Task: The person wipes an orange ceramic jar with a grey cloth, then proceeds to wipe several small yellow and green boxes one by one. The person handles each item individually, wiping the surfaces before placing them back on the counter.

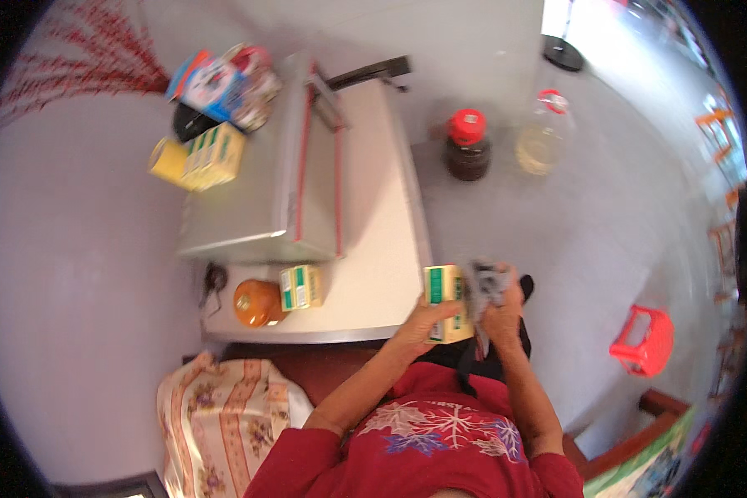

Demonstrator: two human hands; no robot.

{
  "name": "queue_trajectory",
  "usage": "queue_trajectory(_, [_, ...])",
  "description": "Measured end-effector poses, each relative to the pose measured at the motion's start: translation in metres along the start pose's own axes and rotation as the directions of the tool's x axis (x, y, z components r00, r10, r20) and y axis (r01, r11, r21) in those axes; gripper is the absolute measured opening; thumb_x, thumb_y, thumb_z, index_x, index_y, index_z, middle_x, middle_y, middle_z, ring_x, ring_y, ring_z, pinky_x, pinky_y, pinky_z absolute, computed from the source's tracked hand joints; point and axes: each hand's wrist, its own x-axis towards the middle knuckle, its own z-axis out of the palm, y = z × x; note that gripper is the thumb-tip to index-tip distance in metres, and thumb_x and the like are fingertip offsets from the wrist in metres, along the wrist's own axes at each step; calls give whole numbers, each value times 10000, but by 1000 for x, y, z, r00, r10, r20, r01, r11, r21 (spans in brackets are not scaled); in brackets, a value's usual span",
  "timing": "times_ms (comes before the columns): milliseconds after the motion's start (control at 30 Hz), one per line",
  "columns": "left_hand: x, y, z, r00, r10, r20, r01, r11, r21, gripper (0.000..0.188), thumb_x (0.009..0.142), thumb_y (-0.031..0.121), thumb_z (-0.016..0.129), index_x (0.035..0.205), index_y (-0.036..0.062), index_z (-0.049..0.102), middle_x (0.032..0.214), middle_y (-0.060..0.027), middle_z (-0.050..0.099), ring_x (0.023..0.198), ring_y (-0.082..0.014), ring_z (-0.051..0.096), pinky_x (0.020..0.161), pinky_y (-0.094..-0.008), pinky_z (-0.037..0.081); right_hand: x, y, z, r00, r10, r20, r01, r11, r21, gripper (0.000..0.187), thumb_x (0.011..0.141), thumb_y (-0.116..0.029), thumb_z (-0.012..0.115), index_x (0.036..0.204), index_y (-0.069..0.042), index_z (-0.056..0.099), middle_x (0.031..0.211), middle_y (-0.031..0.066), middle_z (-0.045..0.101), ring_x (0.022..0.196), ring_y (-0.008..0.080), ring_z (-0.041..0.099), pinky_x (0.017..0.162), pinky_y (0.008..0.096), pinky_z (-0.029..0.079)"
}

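Observation:
My left hand [427,322] grips a pale yellow and green carton [445,286] by its lower side, in front of my body. Close beside it, my right hand [505,314] is closed on a crumpled grey patterned cloth [488,280]. The cloth is next to the carton's right side; whether they touch I cannot tell. To the left, similar yellow and green cartons [300,287] stand on the white tabletop [373,282], next to a round orange-brown container [257,303].
A silver cabinet-like box [249,199] stands on the table, carrying another yellow carton [216,156], a yellow cylinder [168,161] and a blue bag [212,87]. Two red-lidded jars, one dark [468,153] and one pale [541,141], stand beyond. A red plastic stool [644,340] is at right.

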Motion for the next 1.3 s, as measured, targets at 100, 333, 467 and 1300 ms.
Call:
queue_trajectory(100, [-6, 9, 0, 996, 62, -71, -65, 997, -47, 528, 725, 54, 679, 1202, 62, 453, 1014, -107, 607, 882, -229, 630, 753, -384, 551, -13, 25, -14, 986, 160, 40, -154, 981, -116, 202, 776, 1, 498, 951, -25, 595, 862, 143, 615, 789, 267, 575, 763, 338, 452])
queue_trajectory(333, [-16, 8, -99, 906, 216, -364, -149, 968, 203, 372, 735, 90, 675, 1069, 31, 523, 896, -57, 610, 771, -169, 614, 677, -318, 535, -52, 77, -39, 954, 245, 176, -193, 944, -269, 136, 825, -66, 553, 922, 16, 601, 859, 74, 580, 787, 173, 528, 720, 297, 439])
queue_trajectory(467, [-24, -7, -182, 712, 412, -568, 94, 746, 659, 366, 679, 247, 677, 906, -35, 627, 777, -83, 643, 686, -149, 608, 632, -299, 497, -55, 68, -38, 940, 314, 134, -289, 940, -179, 123, 824, -73, 555, 898, 12, 605, 844, 62, 564, 772, 163, 515, 698, 293, 431])
queue_trajectory(1300, [-16, 79, -232, 356, 934, -20, 612, -217, 761, 543, 644, 116, 726, 1087, -36, 452, 957, -173, 447, 906, -307, 454, 832, -375, 410, -66, 57, -37, 891, 401, 212, -365, 912, -187, 184, 805, -51, 554, 956, 51, 585, 1095, 174, 497, 957, 264, 509, 857, 316, 387])
